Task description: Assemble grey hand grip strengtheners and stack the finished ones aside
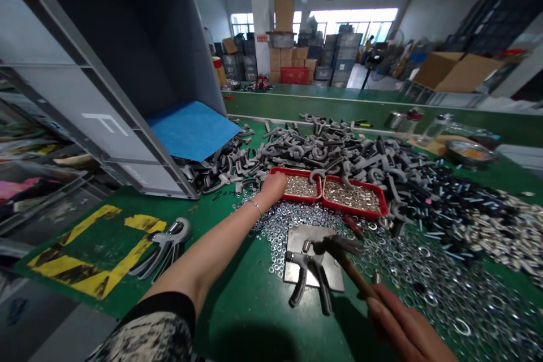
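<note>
My left hand point(274, 189) rests at the near rim of a red tray point(292, 171), its fingers hidden where they curl down toward the small silver pins inside. A second red tray point(354, 208) of similar pins adjoins it. My right hand point(403, 325) is closed around the wooden handle of a hammer point(354, 268). The hammer's head point(335, 246) hangs just above a grey metal hand-grip part point(307, 277) lying on a steel plate point(299, 237). Loose steel washers point(407, 271) surround the plate.
A large grey plastic crate point(106, 85) lies tipped on its side at the left, beside a blue sheet point(190, 130). Grey grip parts point(322, 153) heap across the green bench, with dark bolts point(449, 209) to the right. Another grip part point(165, 249) lies near yellow-and-black tape point(93, 251).
</note>
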Demonstrator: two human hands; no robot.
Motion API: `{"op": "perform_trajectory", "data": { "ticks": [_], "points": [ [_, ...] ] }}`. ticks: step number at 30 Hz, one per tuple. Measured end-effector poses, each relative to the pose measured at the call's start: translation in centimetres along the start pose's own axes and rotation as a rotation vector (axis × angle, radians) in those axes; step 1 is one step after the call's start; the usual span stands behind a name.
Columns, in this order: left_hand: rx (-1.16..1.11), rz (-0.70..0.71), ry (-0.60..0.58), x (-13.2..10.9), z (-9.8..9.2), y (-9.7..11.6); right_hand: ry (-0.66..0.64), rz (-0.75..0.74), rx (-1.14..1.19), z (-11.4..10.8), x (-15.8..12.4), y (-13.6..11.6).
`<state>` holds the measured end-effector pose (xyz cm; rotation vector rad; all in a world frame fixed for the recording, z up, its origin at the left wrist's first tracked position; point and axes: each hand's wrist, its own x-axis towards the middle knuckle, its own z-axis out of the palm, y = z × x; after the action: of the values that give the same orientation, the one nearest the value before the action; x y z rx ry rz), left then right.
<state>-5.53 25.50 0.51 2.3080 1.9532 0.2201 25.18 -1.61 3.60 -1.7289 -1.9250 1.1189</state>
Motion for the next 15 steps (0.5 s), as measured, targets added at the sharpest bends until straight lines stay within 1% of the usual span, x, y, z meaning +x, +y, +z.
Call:
{"op": "perform_trajectory", "data": {
  "ticks": [2, 4, 6, 9, 11, 13, 14, 15],
  "points": [
    [-0.034, -0.006, 0.033, -0.2, 0.1, -0.2, -0.026, -0.027, -0.039, 0.3, 1.0, -1.1],
    [-0.084, -0.004, 0.063, -0.4, 0.0, -0.2, -0.099, -0.029, -0.067, 0.4, 1.7, -1.8],
    [-0.152, 0.015, 0.094, -0.4, -0.3, -0.2, -0.141, -0.026, -0.049, 0.2, 1.9, -2.2],
    [-0.279, 0.06, 0.158, -0.1, -1.4, -0.4, -0.081, -0.047, -0.006, -0.1, 1.7, -2.3],
    [-0.364, 0.078, 0.203, -0.1, -2.5, -0.2, -0.062, -0.03, -0.048, 0.1, 1.6, -2.0],
    [-0.44, 0.094, 0.228, -1.2, -3.6, 0.6, -0.107, -0.01, -0.062, 0.7, 1.8, -1.6],
    [-0.471, 0.107, 0.228, -2.3, -4.1, 1.5, -0.122, -0.005, -0.031, 1.1, 1.9, -1.4],
    [-0.51, 0.133, 0.223, -3.9, -4.5, 2.6, -0.101, -0.008, 0.014, 1.6, 2.1, -1.2]
  ]
}}
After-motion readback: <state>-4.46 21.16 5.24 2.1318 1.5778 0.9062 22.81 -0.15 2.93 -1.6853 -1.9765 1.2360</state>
